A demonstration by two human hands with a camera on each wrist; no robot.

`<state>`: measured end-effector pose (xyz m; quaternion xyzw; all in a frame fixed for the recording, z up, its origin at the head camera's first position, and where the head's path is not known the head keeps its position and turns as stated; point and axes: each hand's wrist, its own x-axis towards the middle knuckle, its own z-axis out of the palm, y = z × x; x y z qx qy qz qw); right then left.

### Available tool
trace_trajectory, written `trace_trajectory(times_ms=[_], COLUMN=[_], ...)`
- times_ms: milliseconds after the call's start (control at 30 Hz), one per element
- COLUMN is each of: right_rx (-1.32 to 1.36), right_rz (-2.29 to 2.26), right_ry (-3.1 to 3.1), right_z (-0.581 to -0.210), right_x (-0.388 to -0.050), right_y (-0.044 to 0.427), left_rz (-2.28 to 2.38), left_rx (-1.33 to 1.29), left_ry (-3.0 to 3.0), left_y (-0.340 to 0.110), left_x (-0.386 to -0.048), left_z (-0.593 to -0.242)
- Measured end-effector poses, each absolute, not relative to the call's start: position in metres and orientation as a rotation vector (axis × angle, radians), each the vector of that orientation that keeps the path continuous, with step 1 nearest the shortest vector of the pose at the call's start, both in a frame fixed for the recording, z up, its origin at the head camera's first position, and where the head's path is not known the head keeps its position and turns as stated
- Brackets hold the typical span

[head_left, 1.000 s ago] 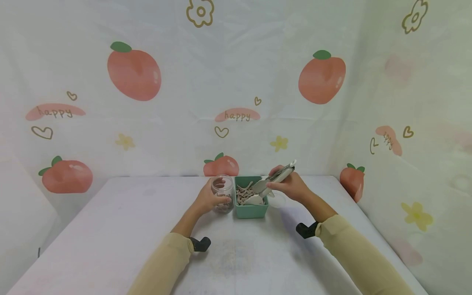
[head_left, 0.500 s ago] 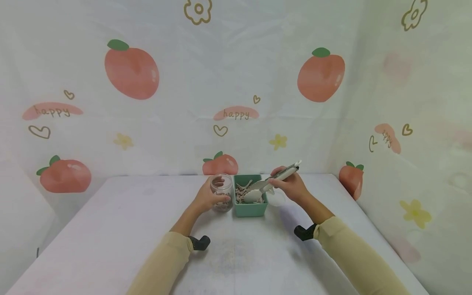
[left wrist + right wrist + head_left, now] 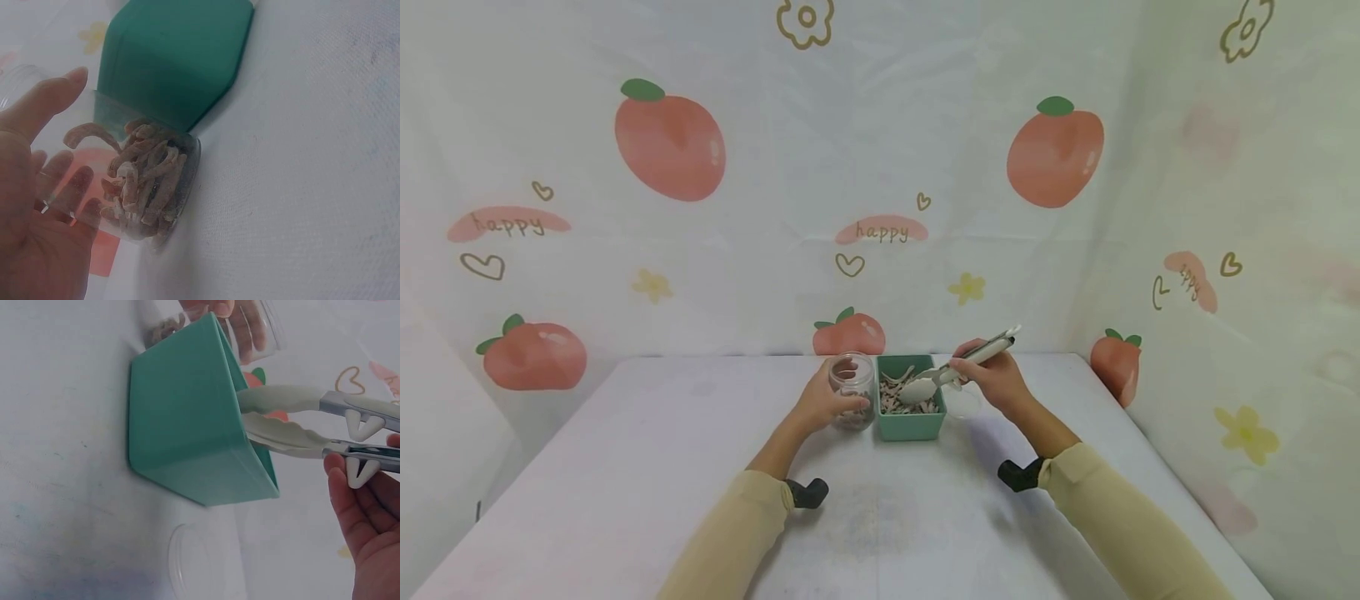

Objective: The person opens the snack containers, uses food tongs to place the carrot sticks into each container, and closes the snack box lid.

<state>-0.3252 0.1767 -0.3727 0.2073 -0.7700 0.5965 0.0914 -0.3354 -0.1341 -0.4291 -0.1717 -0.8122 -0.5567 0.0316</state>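
My left hand [image 3: 822,402] is wrapped round a clear jar [image 3: 853,377], which stands on the table with its top uncovered. Brown dried strips [image 3: 147,169] fill its lower part in the left wrist view. Touching or nearly touching the jar on its right is a green box [image 3: 910,427] holding more such strips [image 3: 891,400]. With my right hand [image 3: 992,377] I grip a pair of white-tipped tongs [image 3: 977,354] by the handles. The tong heads [image 3: 281,434] dip into the box, a little apart; their ends are hidden behind its wall in the right wrist view.
A clear round lid [image 3: 964,405] lies flat on the table just right of the box. Behind the white table [image 3: 700,483] hangs a fruit-printed cloth [image 3: 745,208], and it continues along the right side.
The tongs have tilted lower, their handle end moving right, and their heads have drawn closer together in the box. My left hand and the jar have stayed in place.
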Motion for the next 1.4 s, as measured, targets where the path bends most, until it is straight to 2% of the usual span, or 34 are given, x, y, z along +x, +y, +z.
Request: trace_trajectory(times_ms=[500, 700, 1100, 1233, 1400], right_rx=[0.639, 0.663, 0.76, 0.784, 0.753], right_rz=[1.777, 1.749, 1.727, 1.662, 1.597], right_ry=[-2.256, -2.307, -2.392, -2.436, -2.504], right_z=[-0.364, -0.349, -0.351, -0.357, -0.344], right_x=[-0.324, -0.309, -0.307, -0.315, -0.303], right_y=[0.174, 0.17, 0.167, 0.168, 0.164], left_rz=[-1.684, -1.694, -1.704, -1.722, -1.699], left_rx=[-0.524, -0.549, -0.597, -0.597, -0.561], left_ry=[-2.5, -2.488, -2.51, -2.496, -2.491], left_y=[-0.134, -0.134, -0.131, -0.131, -0.134], left_x=[-0.338, -0.339, -0.312, -0.313, -0.329], left_z=[-0.433, -0.433, -0.402, -0.404, -0.422])
